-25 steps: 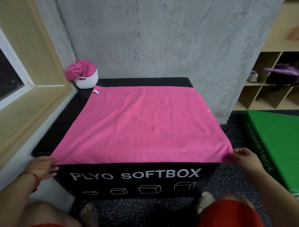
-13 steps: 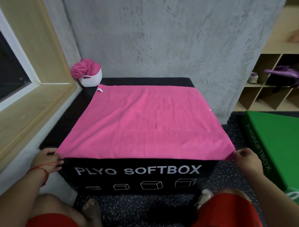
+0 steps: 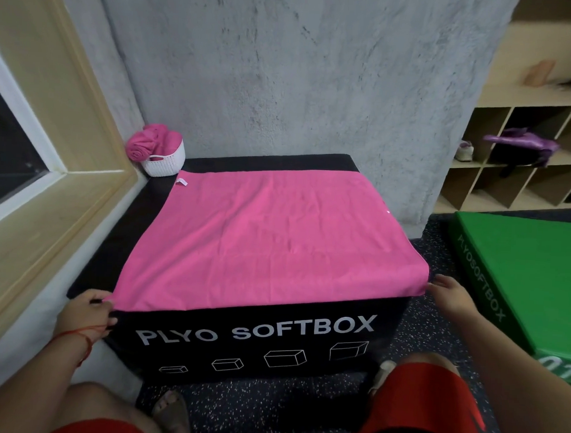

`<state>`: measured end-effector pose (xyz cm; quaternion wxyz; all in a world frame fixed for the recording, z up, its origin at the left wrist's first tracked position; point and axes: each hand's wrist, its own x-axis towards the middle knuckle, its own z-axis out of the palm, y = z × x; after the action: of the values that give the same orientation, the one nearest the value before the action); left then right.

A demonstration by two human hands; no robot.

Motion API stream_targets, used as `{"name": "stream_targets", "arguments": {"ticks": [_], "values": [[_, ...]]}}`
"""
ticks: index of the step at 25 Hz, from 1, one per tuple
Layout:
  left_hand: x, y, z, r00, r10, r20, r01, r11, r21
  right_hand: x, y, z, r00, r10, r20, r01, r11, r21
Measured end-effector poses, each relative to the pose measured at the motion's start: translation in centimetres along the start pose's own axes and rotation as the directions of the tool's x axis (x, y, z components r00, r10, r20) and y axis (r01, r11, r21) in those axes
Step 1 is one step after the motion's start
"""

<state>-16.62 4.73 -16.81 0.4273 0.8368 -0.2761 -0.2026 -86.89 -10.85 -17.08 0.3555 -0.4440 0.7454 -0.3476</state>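
Pinching pink towel (image 3: 270, 242) by near corners: L hand (image 3: 85, 315), R hand (image 3: 450, 299); spread btwn.

Worn: red shorts (image 3: 413, 411) on both thighs, in front of the black box (image 3: 255, 342). Thin red thread bracelet (image 3: 80, 337) round the wrist of the left grip (image 3: 87, 312), at the box's front left corner. Forearms bare. Pale shoe (image 3: 381, 372) at the box's front right base.

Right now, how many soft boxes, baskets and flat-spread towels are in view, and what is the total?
Soft boxes: 2, the black box and the green box
Baskets: 1, the white basket
Flat towels: 1, the pink towel
Total: 4
The rolled towels in the basket are too bunched to count.
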Motion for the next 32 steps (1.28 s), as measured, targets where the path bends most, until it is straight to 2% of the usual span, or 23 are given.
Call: {"name": "stream_targets", "arguments": {"ticks": [2,5,7,11,14,19,24,26,28,30,32], "values": [[-0.1,0.4,0.0,1.000,0.021,-0.005,-0.021,1.000,0.009,0.2,0.3,0.4,0.999,-0.010,0.036,0.010,1.000,0.003],[0.2,0.4,0.1,0.999,0.034,-0.003,-0.034,0.999,0.019,0.9,0.2,1.1,0.999,-0.025,-0.029,0.026,0.999,0.024],[0.2,0.5,0.3,0.999,0.045,0.006,-0.045,0.998,0.036,0.9,-1.3,1.1,0.996,-0.085,-0.002,0.085,0.994,0.069],[0.0,0.6,1.1,0.998,0.063,0.022,-0.065,0.995,0.078,2.4,-3.2,1.3,0.989,-0.106,-0.101,0.099,0.993,-0.065],[-0.3,0.7,1.8,0.997,0.067,0.046,-0.071,0.993,0.094,2.7,-3.4,1.5,0.991,-0.041,-0.129,0.029,0.995,-0.096],[-0.7,1.2,2.1,0.997,0.060,0.038,-0.063,0.992,0.105,2.5,-0.2,1.5,0.998,0.056,-0.028,-0.062,0.952,-0.298],[0.0,0.7,0.7,0.996,-0.070,0.046,0.069,0.997,0.026,-0.2,2.7,-0.3,0.998,0.039,0.057,-0.034,0.996,-0.083],[0.3,0.5,-0.5,0.989,-0.132,0.067,0.137,0.987,-0.080,-0.5,2.3,-1.6,0.999,0.013,0.042,-0.013,1.000,-0.011],[0.4,0.9,-1.5,0.980,-0.184,0.072,0.195,0.957,-0.215,-0.5,1.1,-2.9,0.997,0.058,0.058,-0.060,0.998,0.028],[0.7,1.5,-2.3,0.980,-0.186,0.076,0.200,0.932,-0.303,-0.6,-0.4,-4.0,0.981,0.123,0.149,-0.135,0.988,0.079],[1.3,2.3,-2.7,0.984,-0.167,0.056,0.176,0.926,-0.335,-0.8,-2.3,-5.0,0.979,0.106,0.171,-0.128,0.984,0.125]]}}
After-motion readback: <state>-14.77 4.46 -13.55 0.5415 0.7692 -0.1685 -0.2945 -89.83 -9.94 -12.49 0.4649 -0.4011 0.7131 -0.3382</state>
